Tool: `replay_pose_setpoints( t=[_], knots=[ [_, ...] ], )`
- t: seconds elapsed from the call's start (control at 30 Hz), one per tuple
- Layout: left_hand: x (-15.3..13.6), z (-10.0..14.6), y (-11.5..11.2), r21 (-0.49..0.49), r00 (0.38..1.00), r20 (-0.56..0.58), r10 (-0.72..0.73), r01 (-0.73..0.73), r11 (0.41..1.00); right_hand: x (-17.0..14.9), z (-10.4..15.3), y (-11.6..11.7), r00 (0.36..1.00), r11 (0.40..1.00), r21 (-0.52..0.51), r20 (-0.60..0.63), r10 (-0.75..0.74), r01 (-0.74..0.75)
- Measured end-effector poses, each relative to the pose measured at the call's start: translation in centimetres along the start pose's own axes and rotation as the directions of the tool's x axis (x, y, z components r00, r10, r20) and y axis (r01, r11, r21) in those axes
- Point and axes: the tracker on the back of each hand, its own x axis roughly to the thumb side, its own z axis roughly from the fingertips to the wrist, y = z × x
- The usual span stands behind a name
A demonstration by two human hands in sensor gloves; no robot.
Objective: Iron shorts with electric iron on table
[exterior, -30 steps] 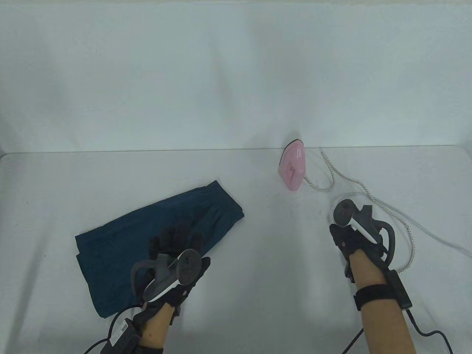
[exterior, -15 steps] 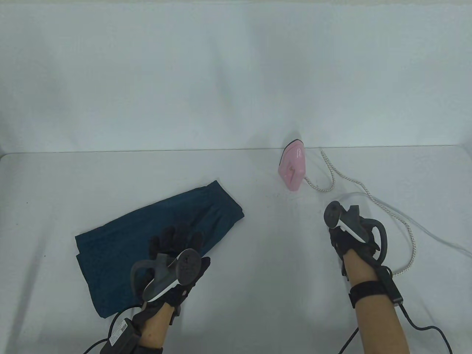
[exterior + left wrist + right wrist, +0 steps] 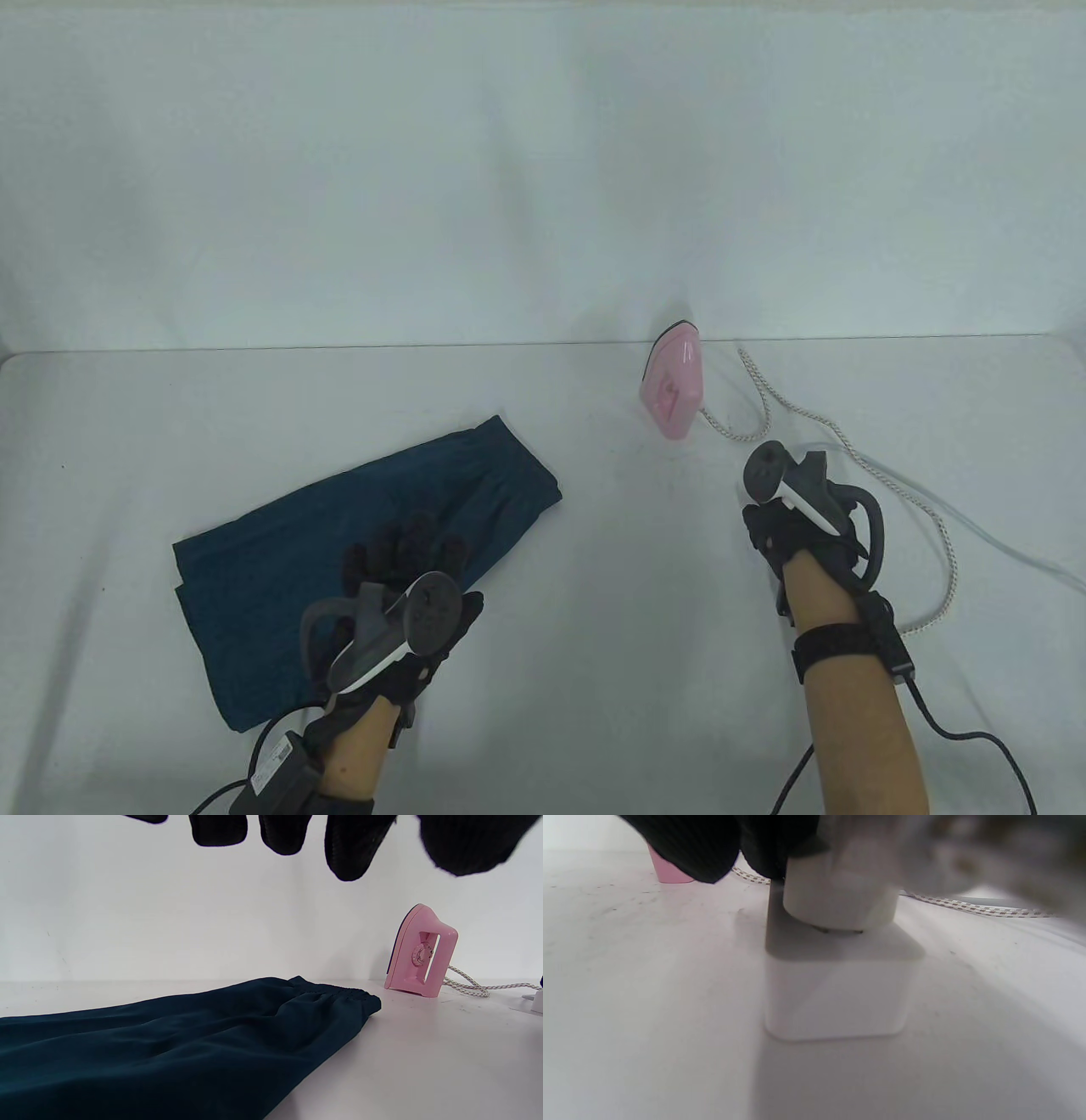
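Observation:
Dark blue shorts (image 3: 339, 526) lie folded flat on the white table at the left; they also show in the left wrist view (image 3: 169, 1043). My left hand (image 3: 407, 552) hovers over their right part with fingers spread, holding nothing. A pink iron (image 3: 672, 390) stands upright on its heel at the table's back, also seen in the left wrist view (image 3: 420, 952). My right hand (image 3: 780, 509) is in front of and to the right of the iron. In the right wrist view its fingers grip a white plug (image 3: 840, 895) seated on a white socket block (image 3: 835, 993).
The iron's braided cord (image 3: 848, 441) loops across the table right of the iron and behind my right hand. A white cable (image 3: 1018, 552) runs off to the right edge. A white backdrop rises behind the table's far edge (image 3: 339, 346).
My right hand has moved a little left and away from me, down onto the plug and socket block. My left hand and the shorts have stayed in place.

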Motion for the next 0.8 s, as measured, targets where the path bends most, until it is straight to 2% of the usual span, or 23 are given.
replay_pose_setpoints(
  t=[0.17, 0.33, 0.43, 0.57, 0.73, 0.8],
  knots=[
    [0.0, -0.1, 0.0, -0.007, 1.000, 0.002, 0.003, -0.003, 1.000, 0.0, -0.7, -0.4, 0.999, 0.999, 0.036, -0.013, -0.039, 0.040],
    [0.1, -0.3, -0.2, -0.024, 1.000, 0.016, 0.004, -0.004, 1.000, -0.9, -1.3, -0.2, 0.989, 0.988, 0.054, -0.045, -0.140, 0.142],
    [0.3, -0.3, -0.1, -0.019, 1.000, 0.029, 0.007, -0.006, 1.000, -0.8, -1.3, -0.2, 0.993, 0.992, 0.052, -0.045, -0.112, 0.114],
    [0.6, -0.4, -0.1, -0.015, 0.999, 0.038, 0.002, -0.002, 1.000, -1.0, -1.2, -0.4, 0.988, 0.986, 0.062, -0.040, -0.149, 0.152],
    [0.7, -0.4, -0.1, -0.018, 0.999, 0.040, -0.003, 0.003, 1.000, -0.9, -0.7, -0.6, 0.993, 0.985, 0.121, -0.003, -0.120, 0.119],
    [0.7, -0.4, 0.0, -0.012, 0.999, 0.036, -0.006, 0.006, 1.000, -1.2, -0.4, -0.8, 0.986, 0.980, 0.110, 0.006, -0.166, 0.165]
  ],
)
